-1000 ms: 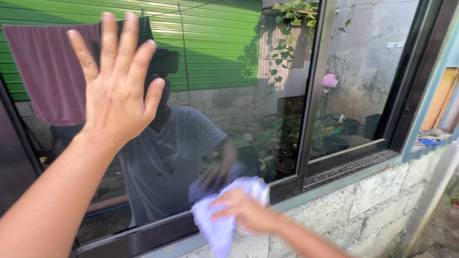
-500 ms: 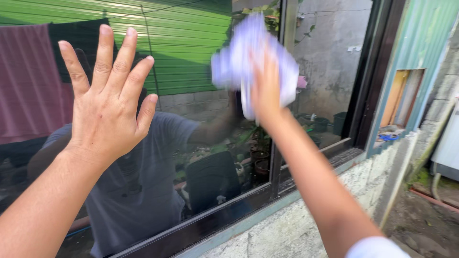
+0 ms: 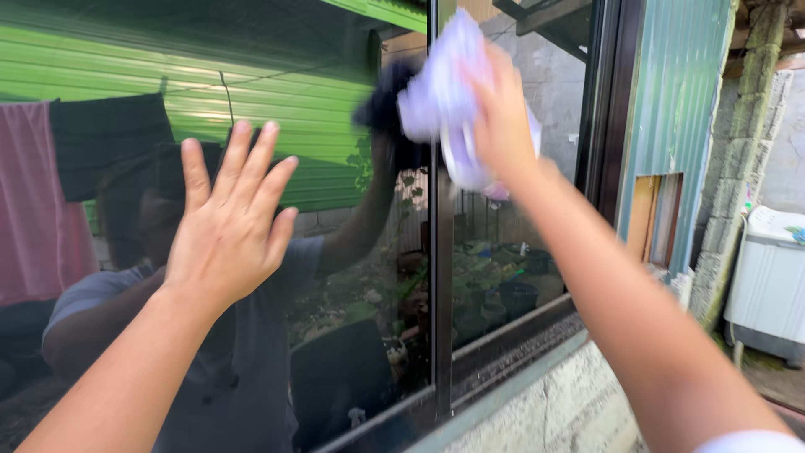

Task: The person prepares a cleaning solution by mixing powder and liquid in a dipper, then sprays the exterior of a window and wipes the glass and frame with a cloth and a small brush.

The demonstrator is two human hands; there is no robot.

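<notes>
My left hand (image 3: 228,225) is flat against the dark window glass (image 3: 335,252), fingers spread, holding nothing. My right hand (image 3: 501,117) is raised high and presses a white cloth (image 3: 444,96) against the glass near the vertical frame bar (image 3: 441,252). The cloth is bunched under my palm and partly hidden by my fingers. The glass mirrors me, a green corrugated wall and hanging laundry.
A dark window frame (image 3: 605,109) ends the window on the right, with a teal corrugated panel (image 3: 675,126) beside it. A rough concrete wall (image 3: 553,411) runs below the sill. A white washing machine (image 3: 767,277) stands at far right by a block pillar (image 3: 738,159).
My right hand swept the cloth from the lower part of the pane up to the top and slightly right. My left hand stayed on the glass as my view shifted right.
</notes>
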